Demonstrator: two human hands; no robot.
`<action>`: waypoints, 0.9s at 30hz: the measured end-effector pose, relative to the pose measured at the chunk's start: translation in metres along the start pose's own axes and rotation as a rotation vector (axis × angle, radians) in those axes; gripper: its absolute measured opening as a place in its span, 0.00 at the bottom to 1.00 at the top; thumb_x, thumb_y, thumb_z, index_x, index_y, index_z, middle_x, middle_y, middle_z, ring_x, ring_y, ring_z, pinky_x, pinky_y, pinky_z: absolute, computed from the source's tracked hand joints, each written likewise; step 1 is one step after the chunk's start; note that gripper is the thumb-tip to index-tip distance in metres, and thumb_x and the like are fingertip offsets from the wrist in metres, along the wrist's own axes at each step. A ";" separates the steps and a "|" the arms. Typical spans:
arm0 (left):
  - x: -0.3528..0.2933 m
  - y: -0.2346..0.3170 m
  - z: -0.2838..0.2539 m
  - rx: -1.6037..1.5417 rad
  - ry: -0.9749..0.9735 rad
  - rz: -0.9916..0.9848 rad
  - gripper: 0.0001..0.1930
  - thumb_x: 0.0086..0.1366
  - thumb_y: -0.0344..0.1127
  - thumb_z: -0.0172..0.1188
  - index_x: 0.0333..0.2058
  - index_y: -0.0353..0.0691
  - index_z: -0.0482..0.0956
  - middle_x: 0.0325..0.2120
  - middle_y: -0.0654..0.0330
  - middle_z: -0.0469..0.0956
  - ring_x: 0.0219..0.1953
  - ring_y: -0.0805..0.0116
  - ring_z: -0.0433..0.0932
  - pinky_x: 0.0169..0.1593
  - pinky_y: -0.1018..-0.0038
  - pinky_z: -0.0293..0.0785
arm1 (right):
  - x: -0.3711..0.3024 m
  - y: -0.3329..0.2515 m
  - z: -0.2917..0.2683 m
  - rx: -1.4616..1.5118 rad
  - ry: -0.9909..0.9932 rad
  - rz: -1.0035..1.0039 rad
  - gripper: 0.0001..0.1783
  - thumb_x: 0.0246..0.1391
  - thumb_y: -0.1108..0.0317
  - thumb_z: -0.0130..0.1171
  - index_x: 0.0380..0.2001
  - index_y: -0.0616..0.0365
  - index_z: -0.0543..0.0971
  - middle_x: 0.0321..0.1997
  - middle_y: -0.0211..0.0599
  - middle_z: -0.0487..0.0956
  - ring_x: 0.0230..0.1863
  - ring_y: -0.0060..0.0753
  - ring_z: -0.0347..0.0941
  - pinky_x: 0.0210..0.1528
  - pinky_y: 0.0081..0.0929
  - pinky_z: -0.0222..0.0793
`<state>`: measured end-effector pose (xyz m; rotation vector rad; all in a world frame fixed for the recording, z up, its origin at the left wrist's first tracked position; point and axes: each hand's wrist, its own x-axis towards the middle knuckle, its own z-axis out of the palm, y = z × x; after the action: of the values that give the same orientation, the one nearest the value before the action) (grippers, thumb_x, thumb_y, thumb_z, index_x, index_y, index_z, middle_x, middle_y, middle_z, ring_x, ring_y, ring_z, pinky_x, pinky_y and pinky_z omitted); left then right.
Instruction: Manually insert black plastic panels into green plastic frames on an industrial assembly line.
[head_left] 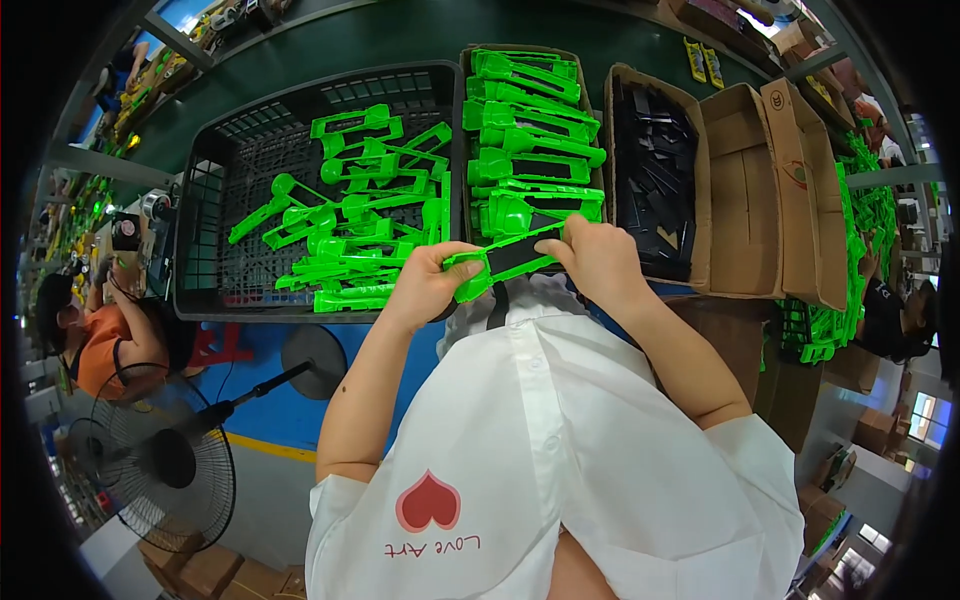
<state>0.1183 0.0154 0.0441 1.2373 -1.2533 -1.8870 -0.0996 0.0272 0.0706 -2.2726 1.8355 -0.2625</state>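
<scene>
A bright green plastic housing with a long rectangular window is held level in front of my chest. My left hand grips its rounded left end, thumb on top. Toward the other end my right hand holds it, with the thumb pressed on a flat black strip that lies in the window. The fingers of both hands are partly hidden beneath the part. Just beyond it, a cardboard box holds a stacked row of similar green housings.
At left, a black plastic crate holds loose green housings. To the right, a carton contains black strips, beside open cardboard boxes. A fan stands at lower left. Co-workers sit left and right.
</scene>
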 end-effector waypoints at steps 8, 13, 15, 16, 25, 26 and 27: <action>0.010 -0.001 0.001 0.008 -0.069 0.035 0.08 0.55 0.28 0.54 0.33 0.33 0.74 0.19 0.60 0.74 0.19 0.75 0.71 0.22 0.79 0.66 | 0.002 0.019 0.000 0.961 -0.232 0.416 0.20 0.39 0.59 0.62 0.28 0.65 0.70 0.20 0.40 0.75 0.19 0.24 0.73 0.21 0.21 0.66; 0.020 0.023 0.028 0.972 -0.002 0.349 0.08 0.49 0.33 0.56 0.26 0.35 0.73 0.21 0.49 0.72 0.27 0.50 0.71 0.30 0.62 0.66 | -0.005 0.030 0.014 0.793 -0.077 0.362 0.19 0.40 0.58 0.60 0.26 0.66 0.71 0.19 0.41 0.75 0.21 0.32 0.73 0.24 0.27 0.66; 0.032 0.030 0.045 1.062 -0.016 0.304 0.08 0.49 0.35 0.56 0.24 0.34 0.72 0.19 0.50 0.71 0.25 0.50 0.70 0.28 0.63 0.65 | -0.005 0.030 0.014 0.732 -0.077 0.350 0.23 0.39 0.56 0.61 0.27 0.66 0.68 0.19 0.45 0.73 0.24 0.40 0.72 0.27 0.31 0.65; 0.038 0.033 0.056 1.147 -0.019 0.267 0.10 0.49 0.36 0.56 0.22 0.34 0.72 0.18 0.50 0.70 0.23 0.50 0.69 0.27 0.63 0.64 | -0.007 0.036 0.015 0.779 -0.090 0.341 0.26 0.38 0.55 0.62 0.29 0.65 0.65 0.20 0.45 0.73 0.25 0.41 0.72 0.28 0.31 0.65; 0.095 0.029 0.077 1.175 -0.021 0.530 0.08 0.44 0.37 0.61 0.21 0.38 0.75 0.18 0.57 0.73 0.23 0.57 0.71 0.26 0.68 0.66 | -0.016 0.077 0.036 1.104 -0.034 0.283 0.38 0.37 0.52 0.62 0.43 0.64 0.56 0.34 0.46 0.71 0.25 0.34 0.69 0.25 0.26 0.64; 0.109 0.037 0.077 1.196 0.015 0.684 0.08 0.46 0.38 0.59 0.20 0.40 0.73 0.18 0.59 0.72 0.22 0.59 0.70 0.30 0.69 0.64 | -0.010 0.084 0.022 1.406 -0.241 0.430 0.37 0.39 0.54 0.61 0.45 0.65 0.55 0.35 0.43 0.71 0.24 0.28 0.69 0.24 0.23 0.64; 0.127 0.041 0.074 1.245 0.071 0.845 0.08 0.46 0.38 0.59 0.20 0.41 0.73 0.15 0.62 0.70 0.22 0.61 0.69 0.33 0.71 0.62 | -0.008 0.097 0.025 1.387 -0.141 0.505 0.33 0.41 0.57 0.60 0.45 0.66 0.58 0.33 0.40 0.72 0.22 0.20 0.68 0.21 0.18 0.62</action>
<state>-0.0036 -0.0758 0.0425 0.9261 -2.4961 -0.3525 -0.1863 0.0169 0.0204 -0.8379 1.3161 -0.8850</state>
